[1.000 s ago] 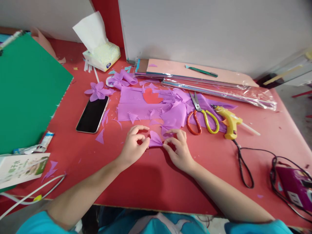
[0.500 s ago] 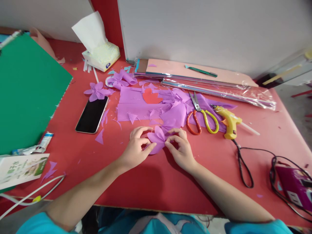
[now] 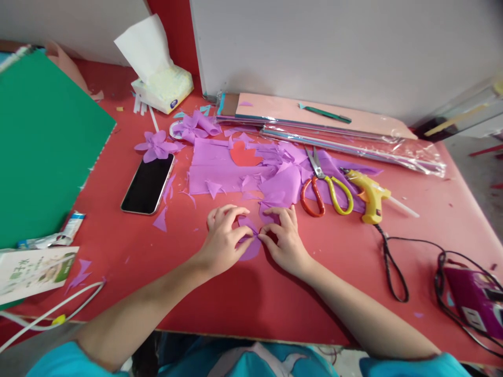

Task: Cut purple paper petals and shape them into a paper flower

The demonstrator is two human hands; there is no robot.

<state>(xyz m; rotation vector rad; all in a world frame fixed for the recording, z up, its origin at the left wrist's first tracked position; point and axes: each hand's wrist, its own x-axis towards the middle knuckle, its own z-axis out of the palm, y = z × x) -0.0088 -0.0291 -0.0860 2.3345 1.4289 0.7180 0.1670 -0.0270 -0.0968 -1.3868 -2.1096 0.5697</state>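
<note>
My left hand (image 3: 223,240) and my right hand (image 3: 286,242) meet at the middle of the red table (image 3: 251,298), both pinching a small purple paper piece (image 3: 249,246) that lies pressed against the tabletop. The fingertips of both hands touch over the paper's middle, and most of it is hidden beneath them. Just beyond my hands lies a pile of purple paper sheets and scraps (image 3: 251,170) with a red cut-out shape (image 3: 242,155) on top.
Orange and yellow scissors (image 3: 324,188) and a yellow glue gun (image 3: 369,193) lie right of the pile. A black phone (image 3: 148,183), purple paper flowers (image 3: 157,146), a tissue box (image 3: 163,86) and a green board (image 3: 43,146) are at left. A cable (image 3: 396,272) leads to a purple socket box (image 3: 475,301).
The purple piece was opened out and then folded flat; my hands have drawn closer together and now press it down on the table.
</note>
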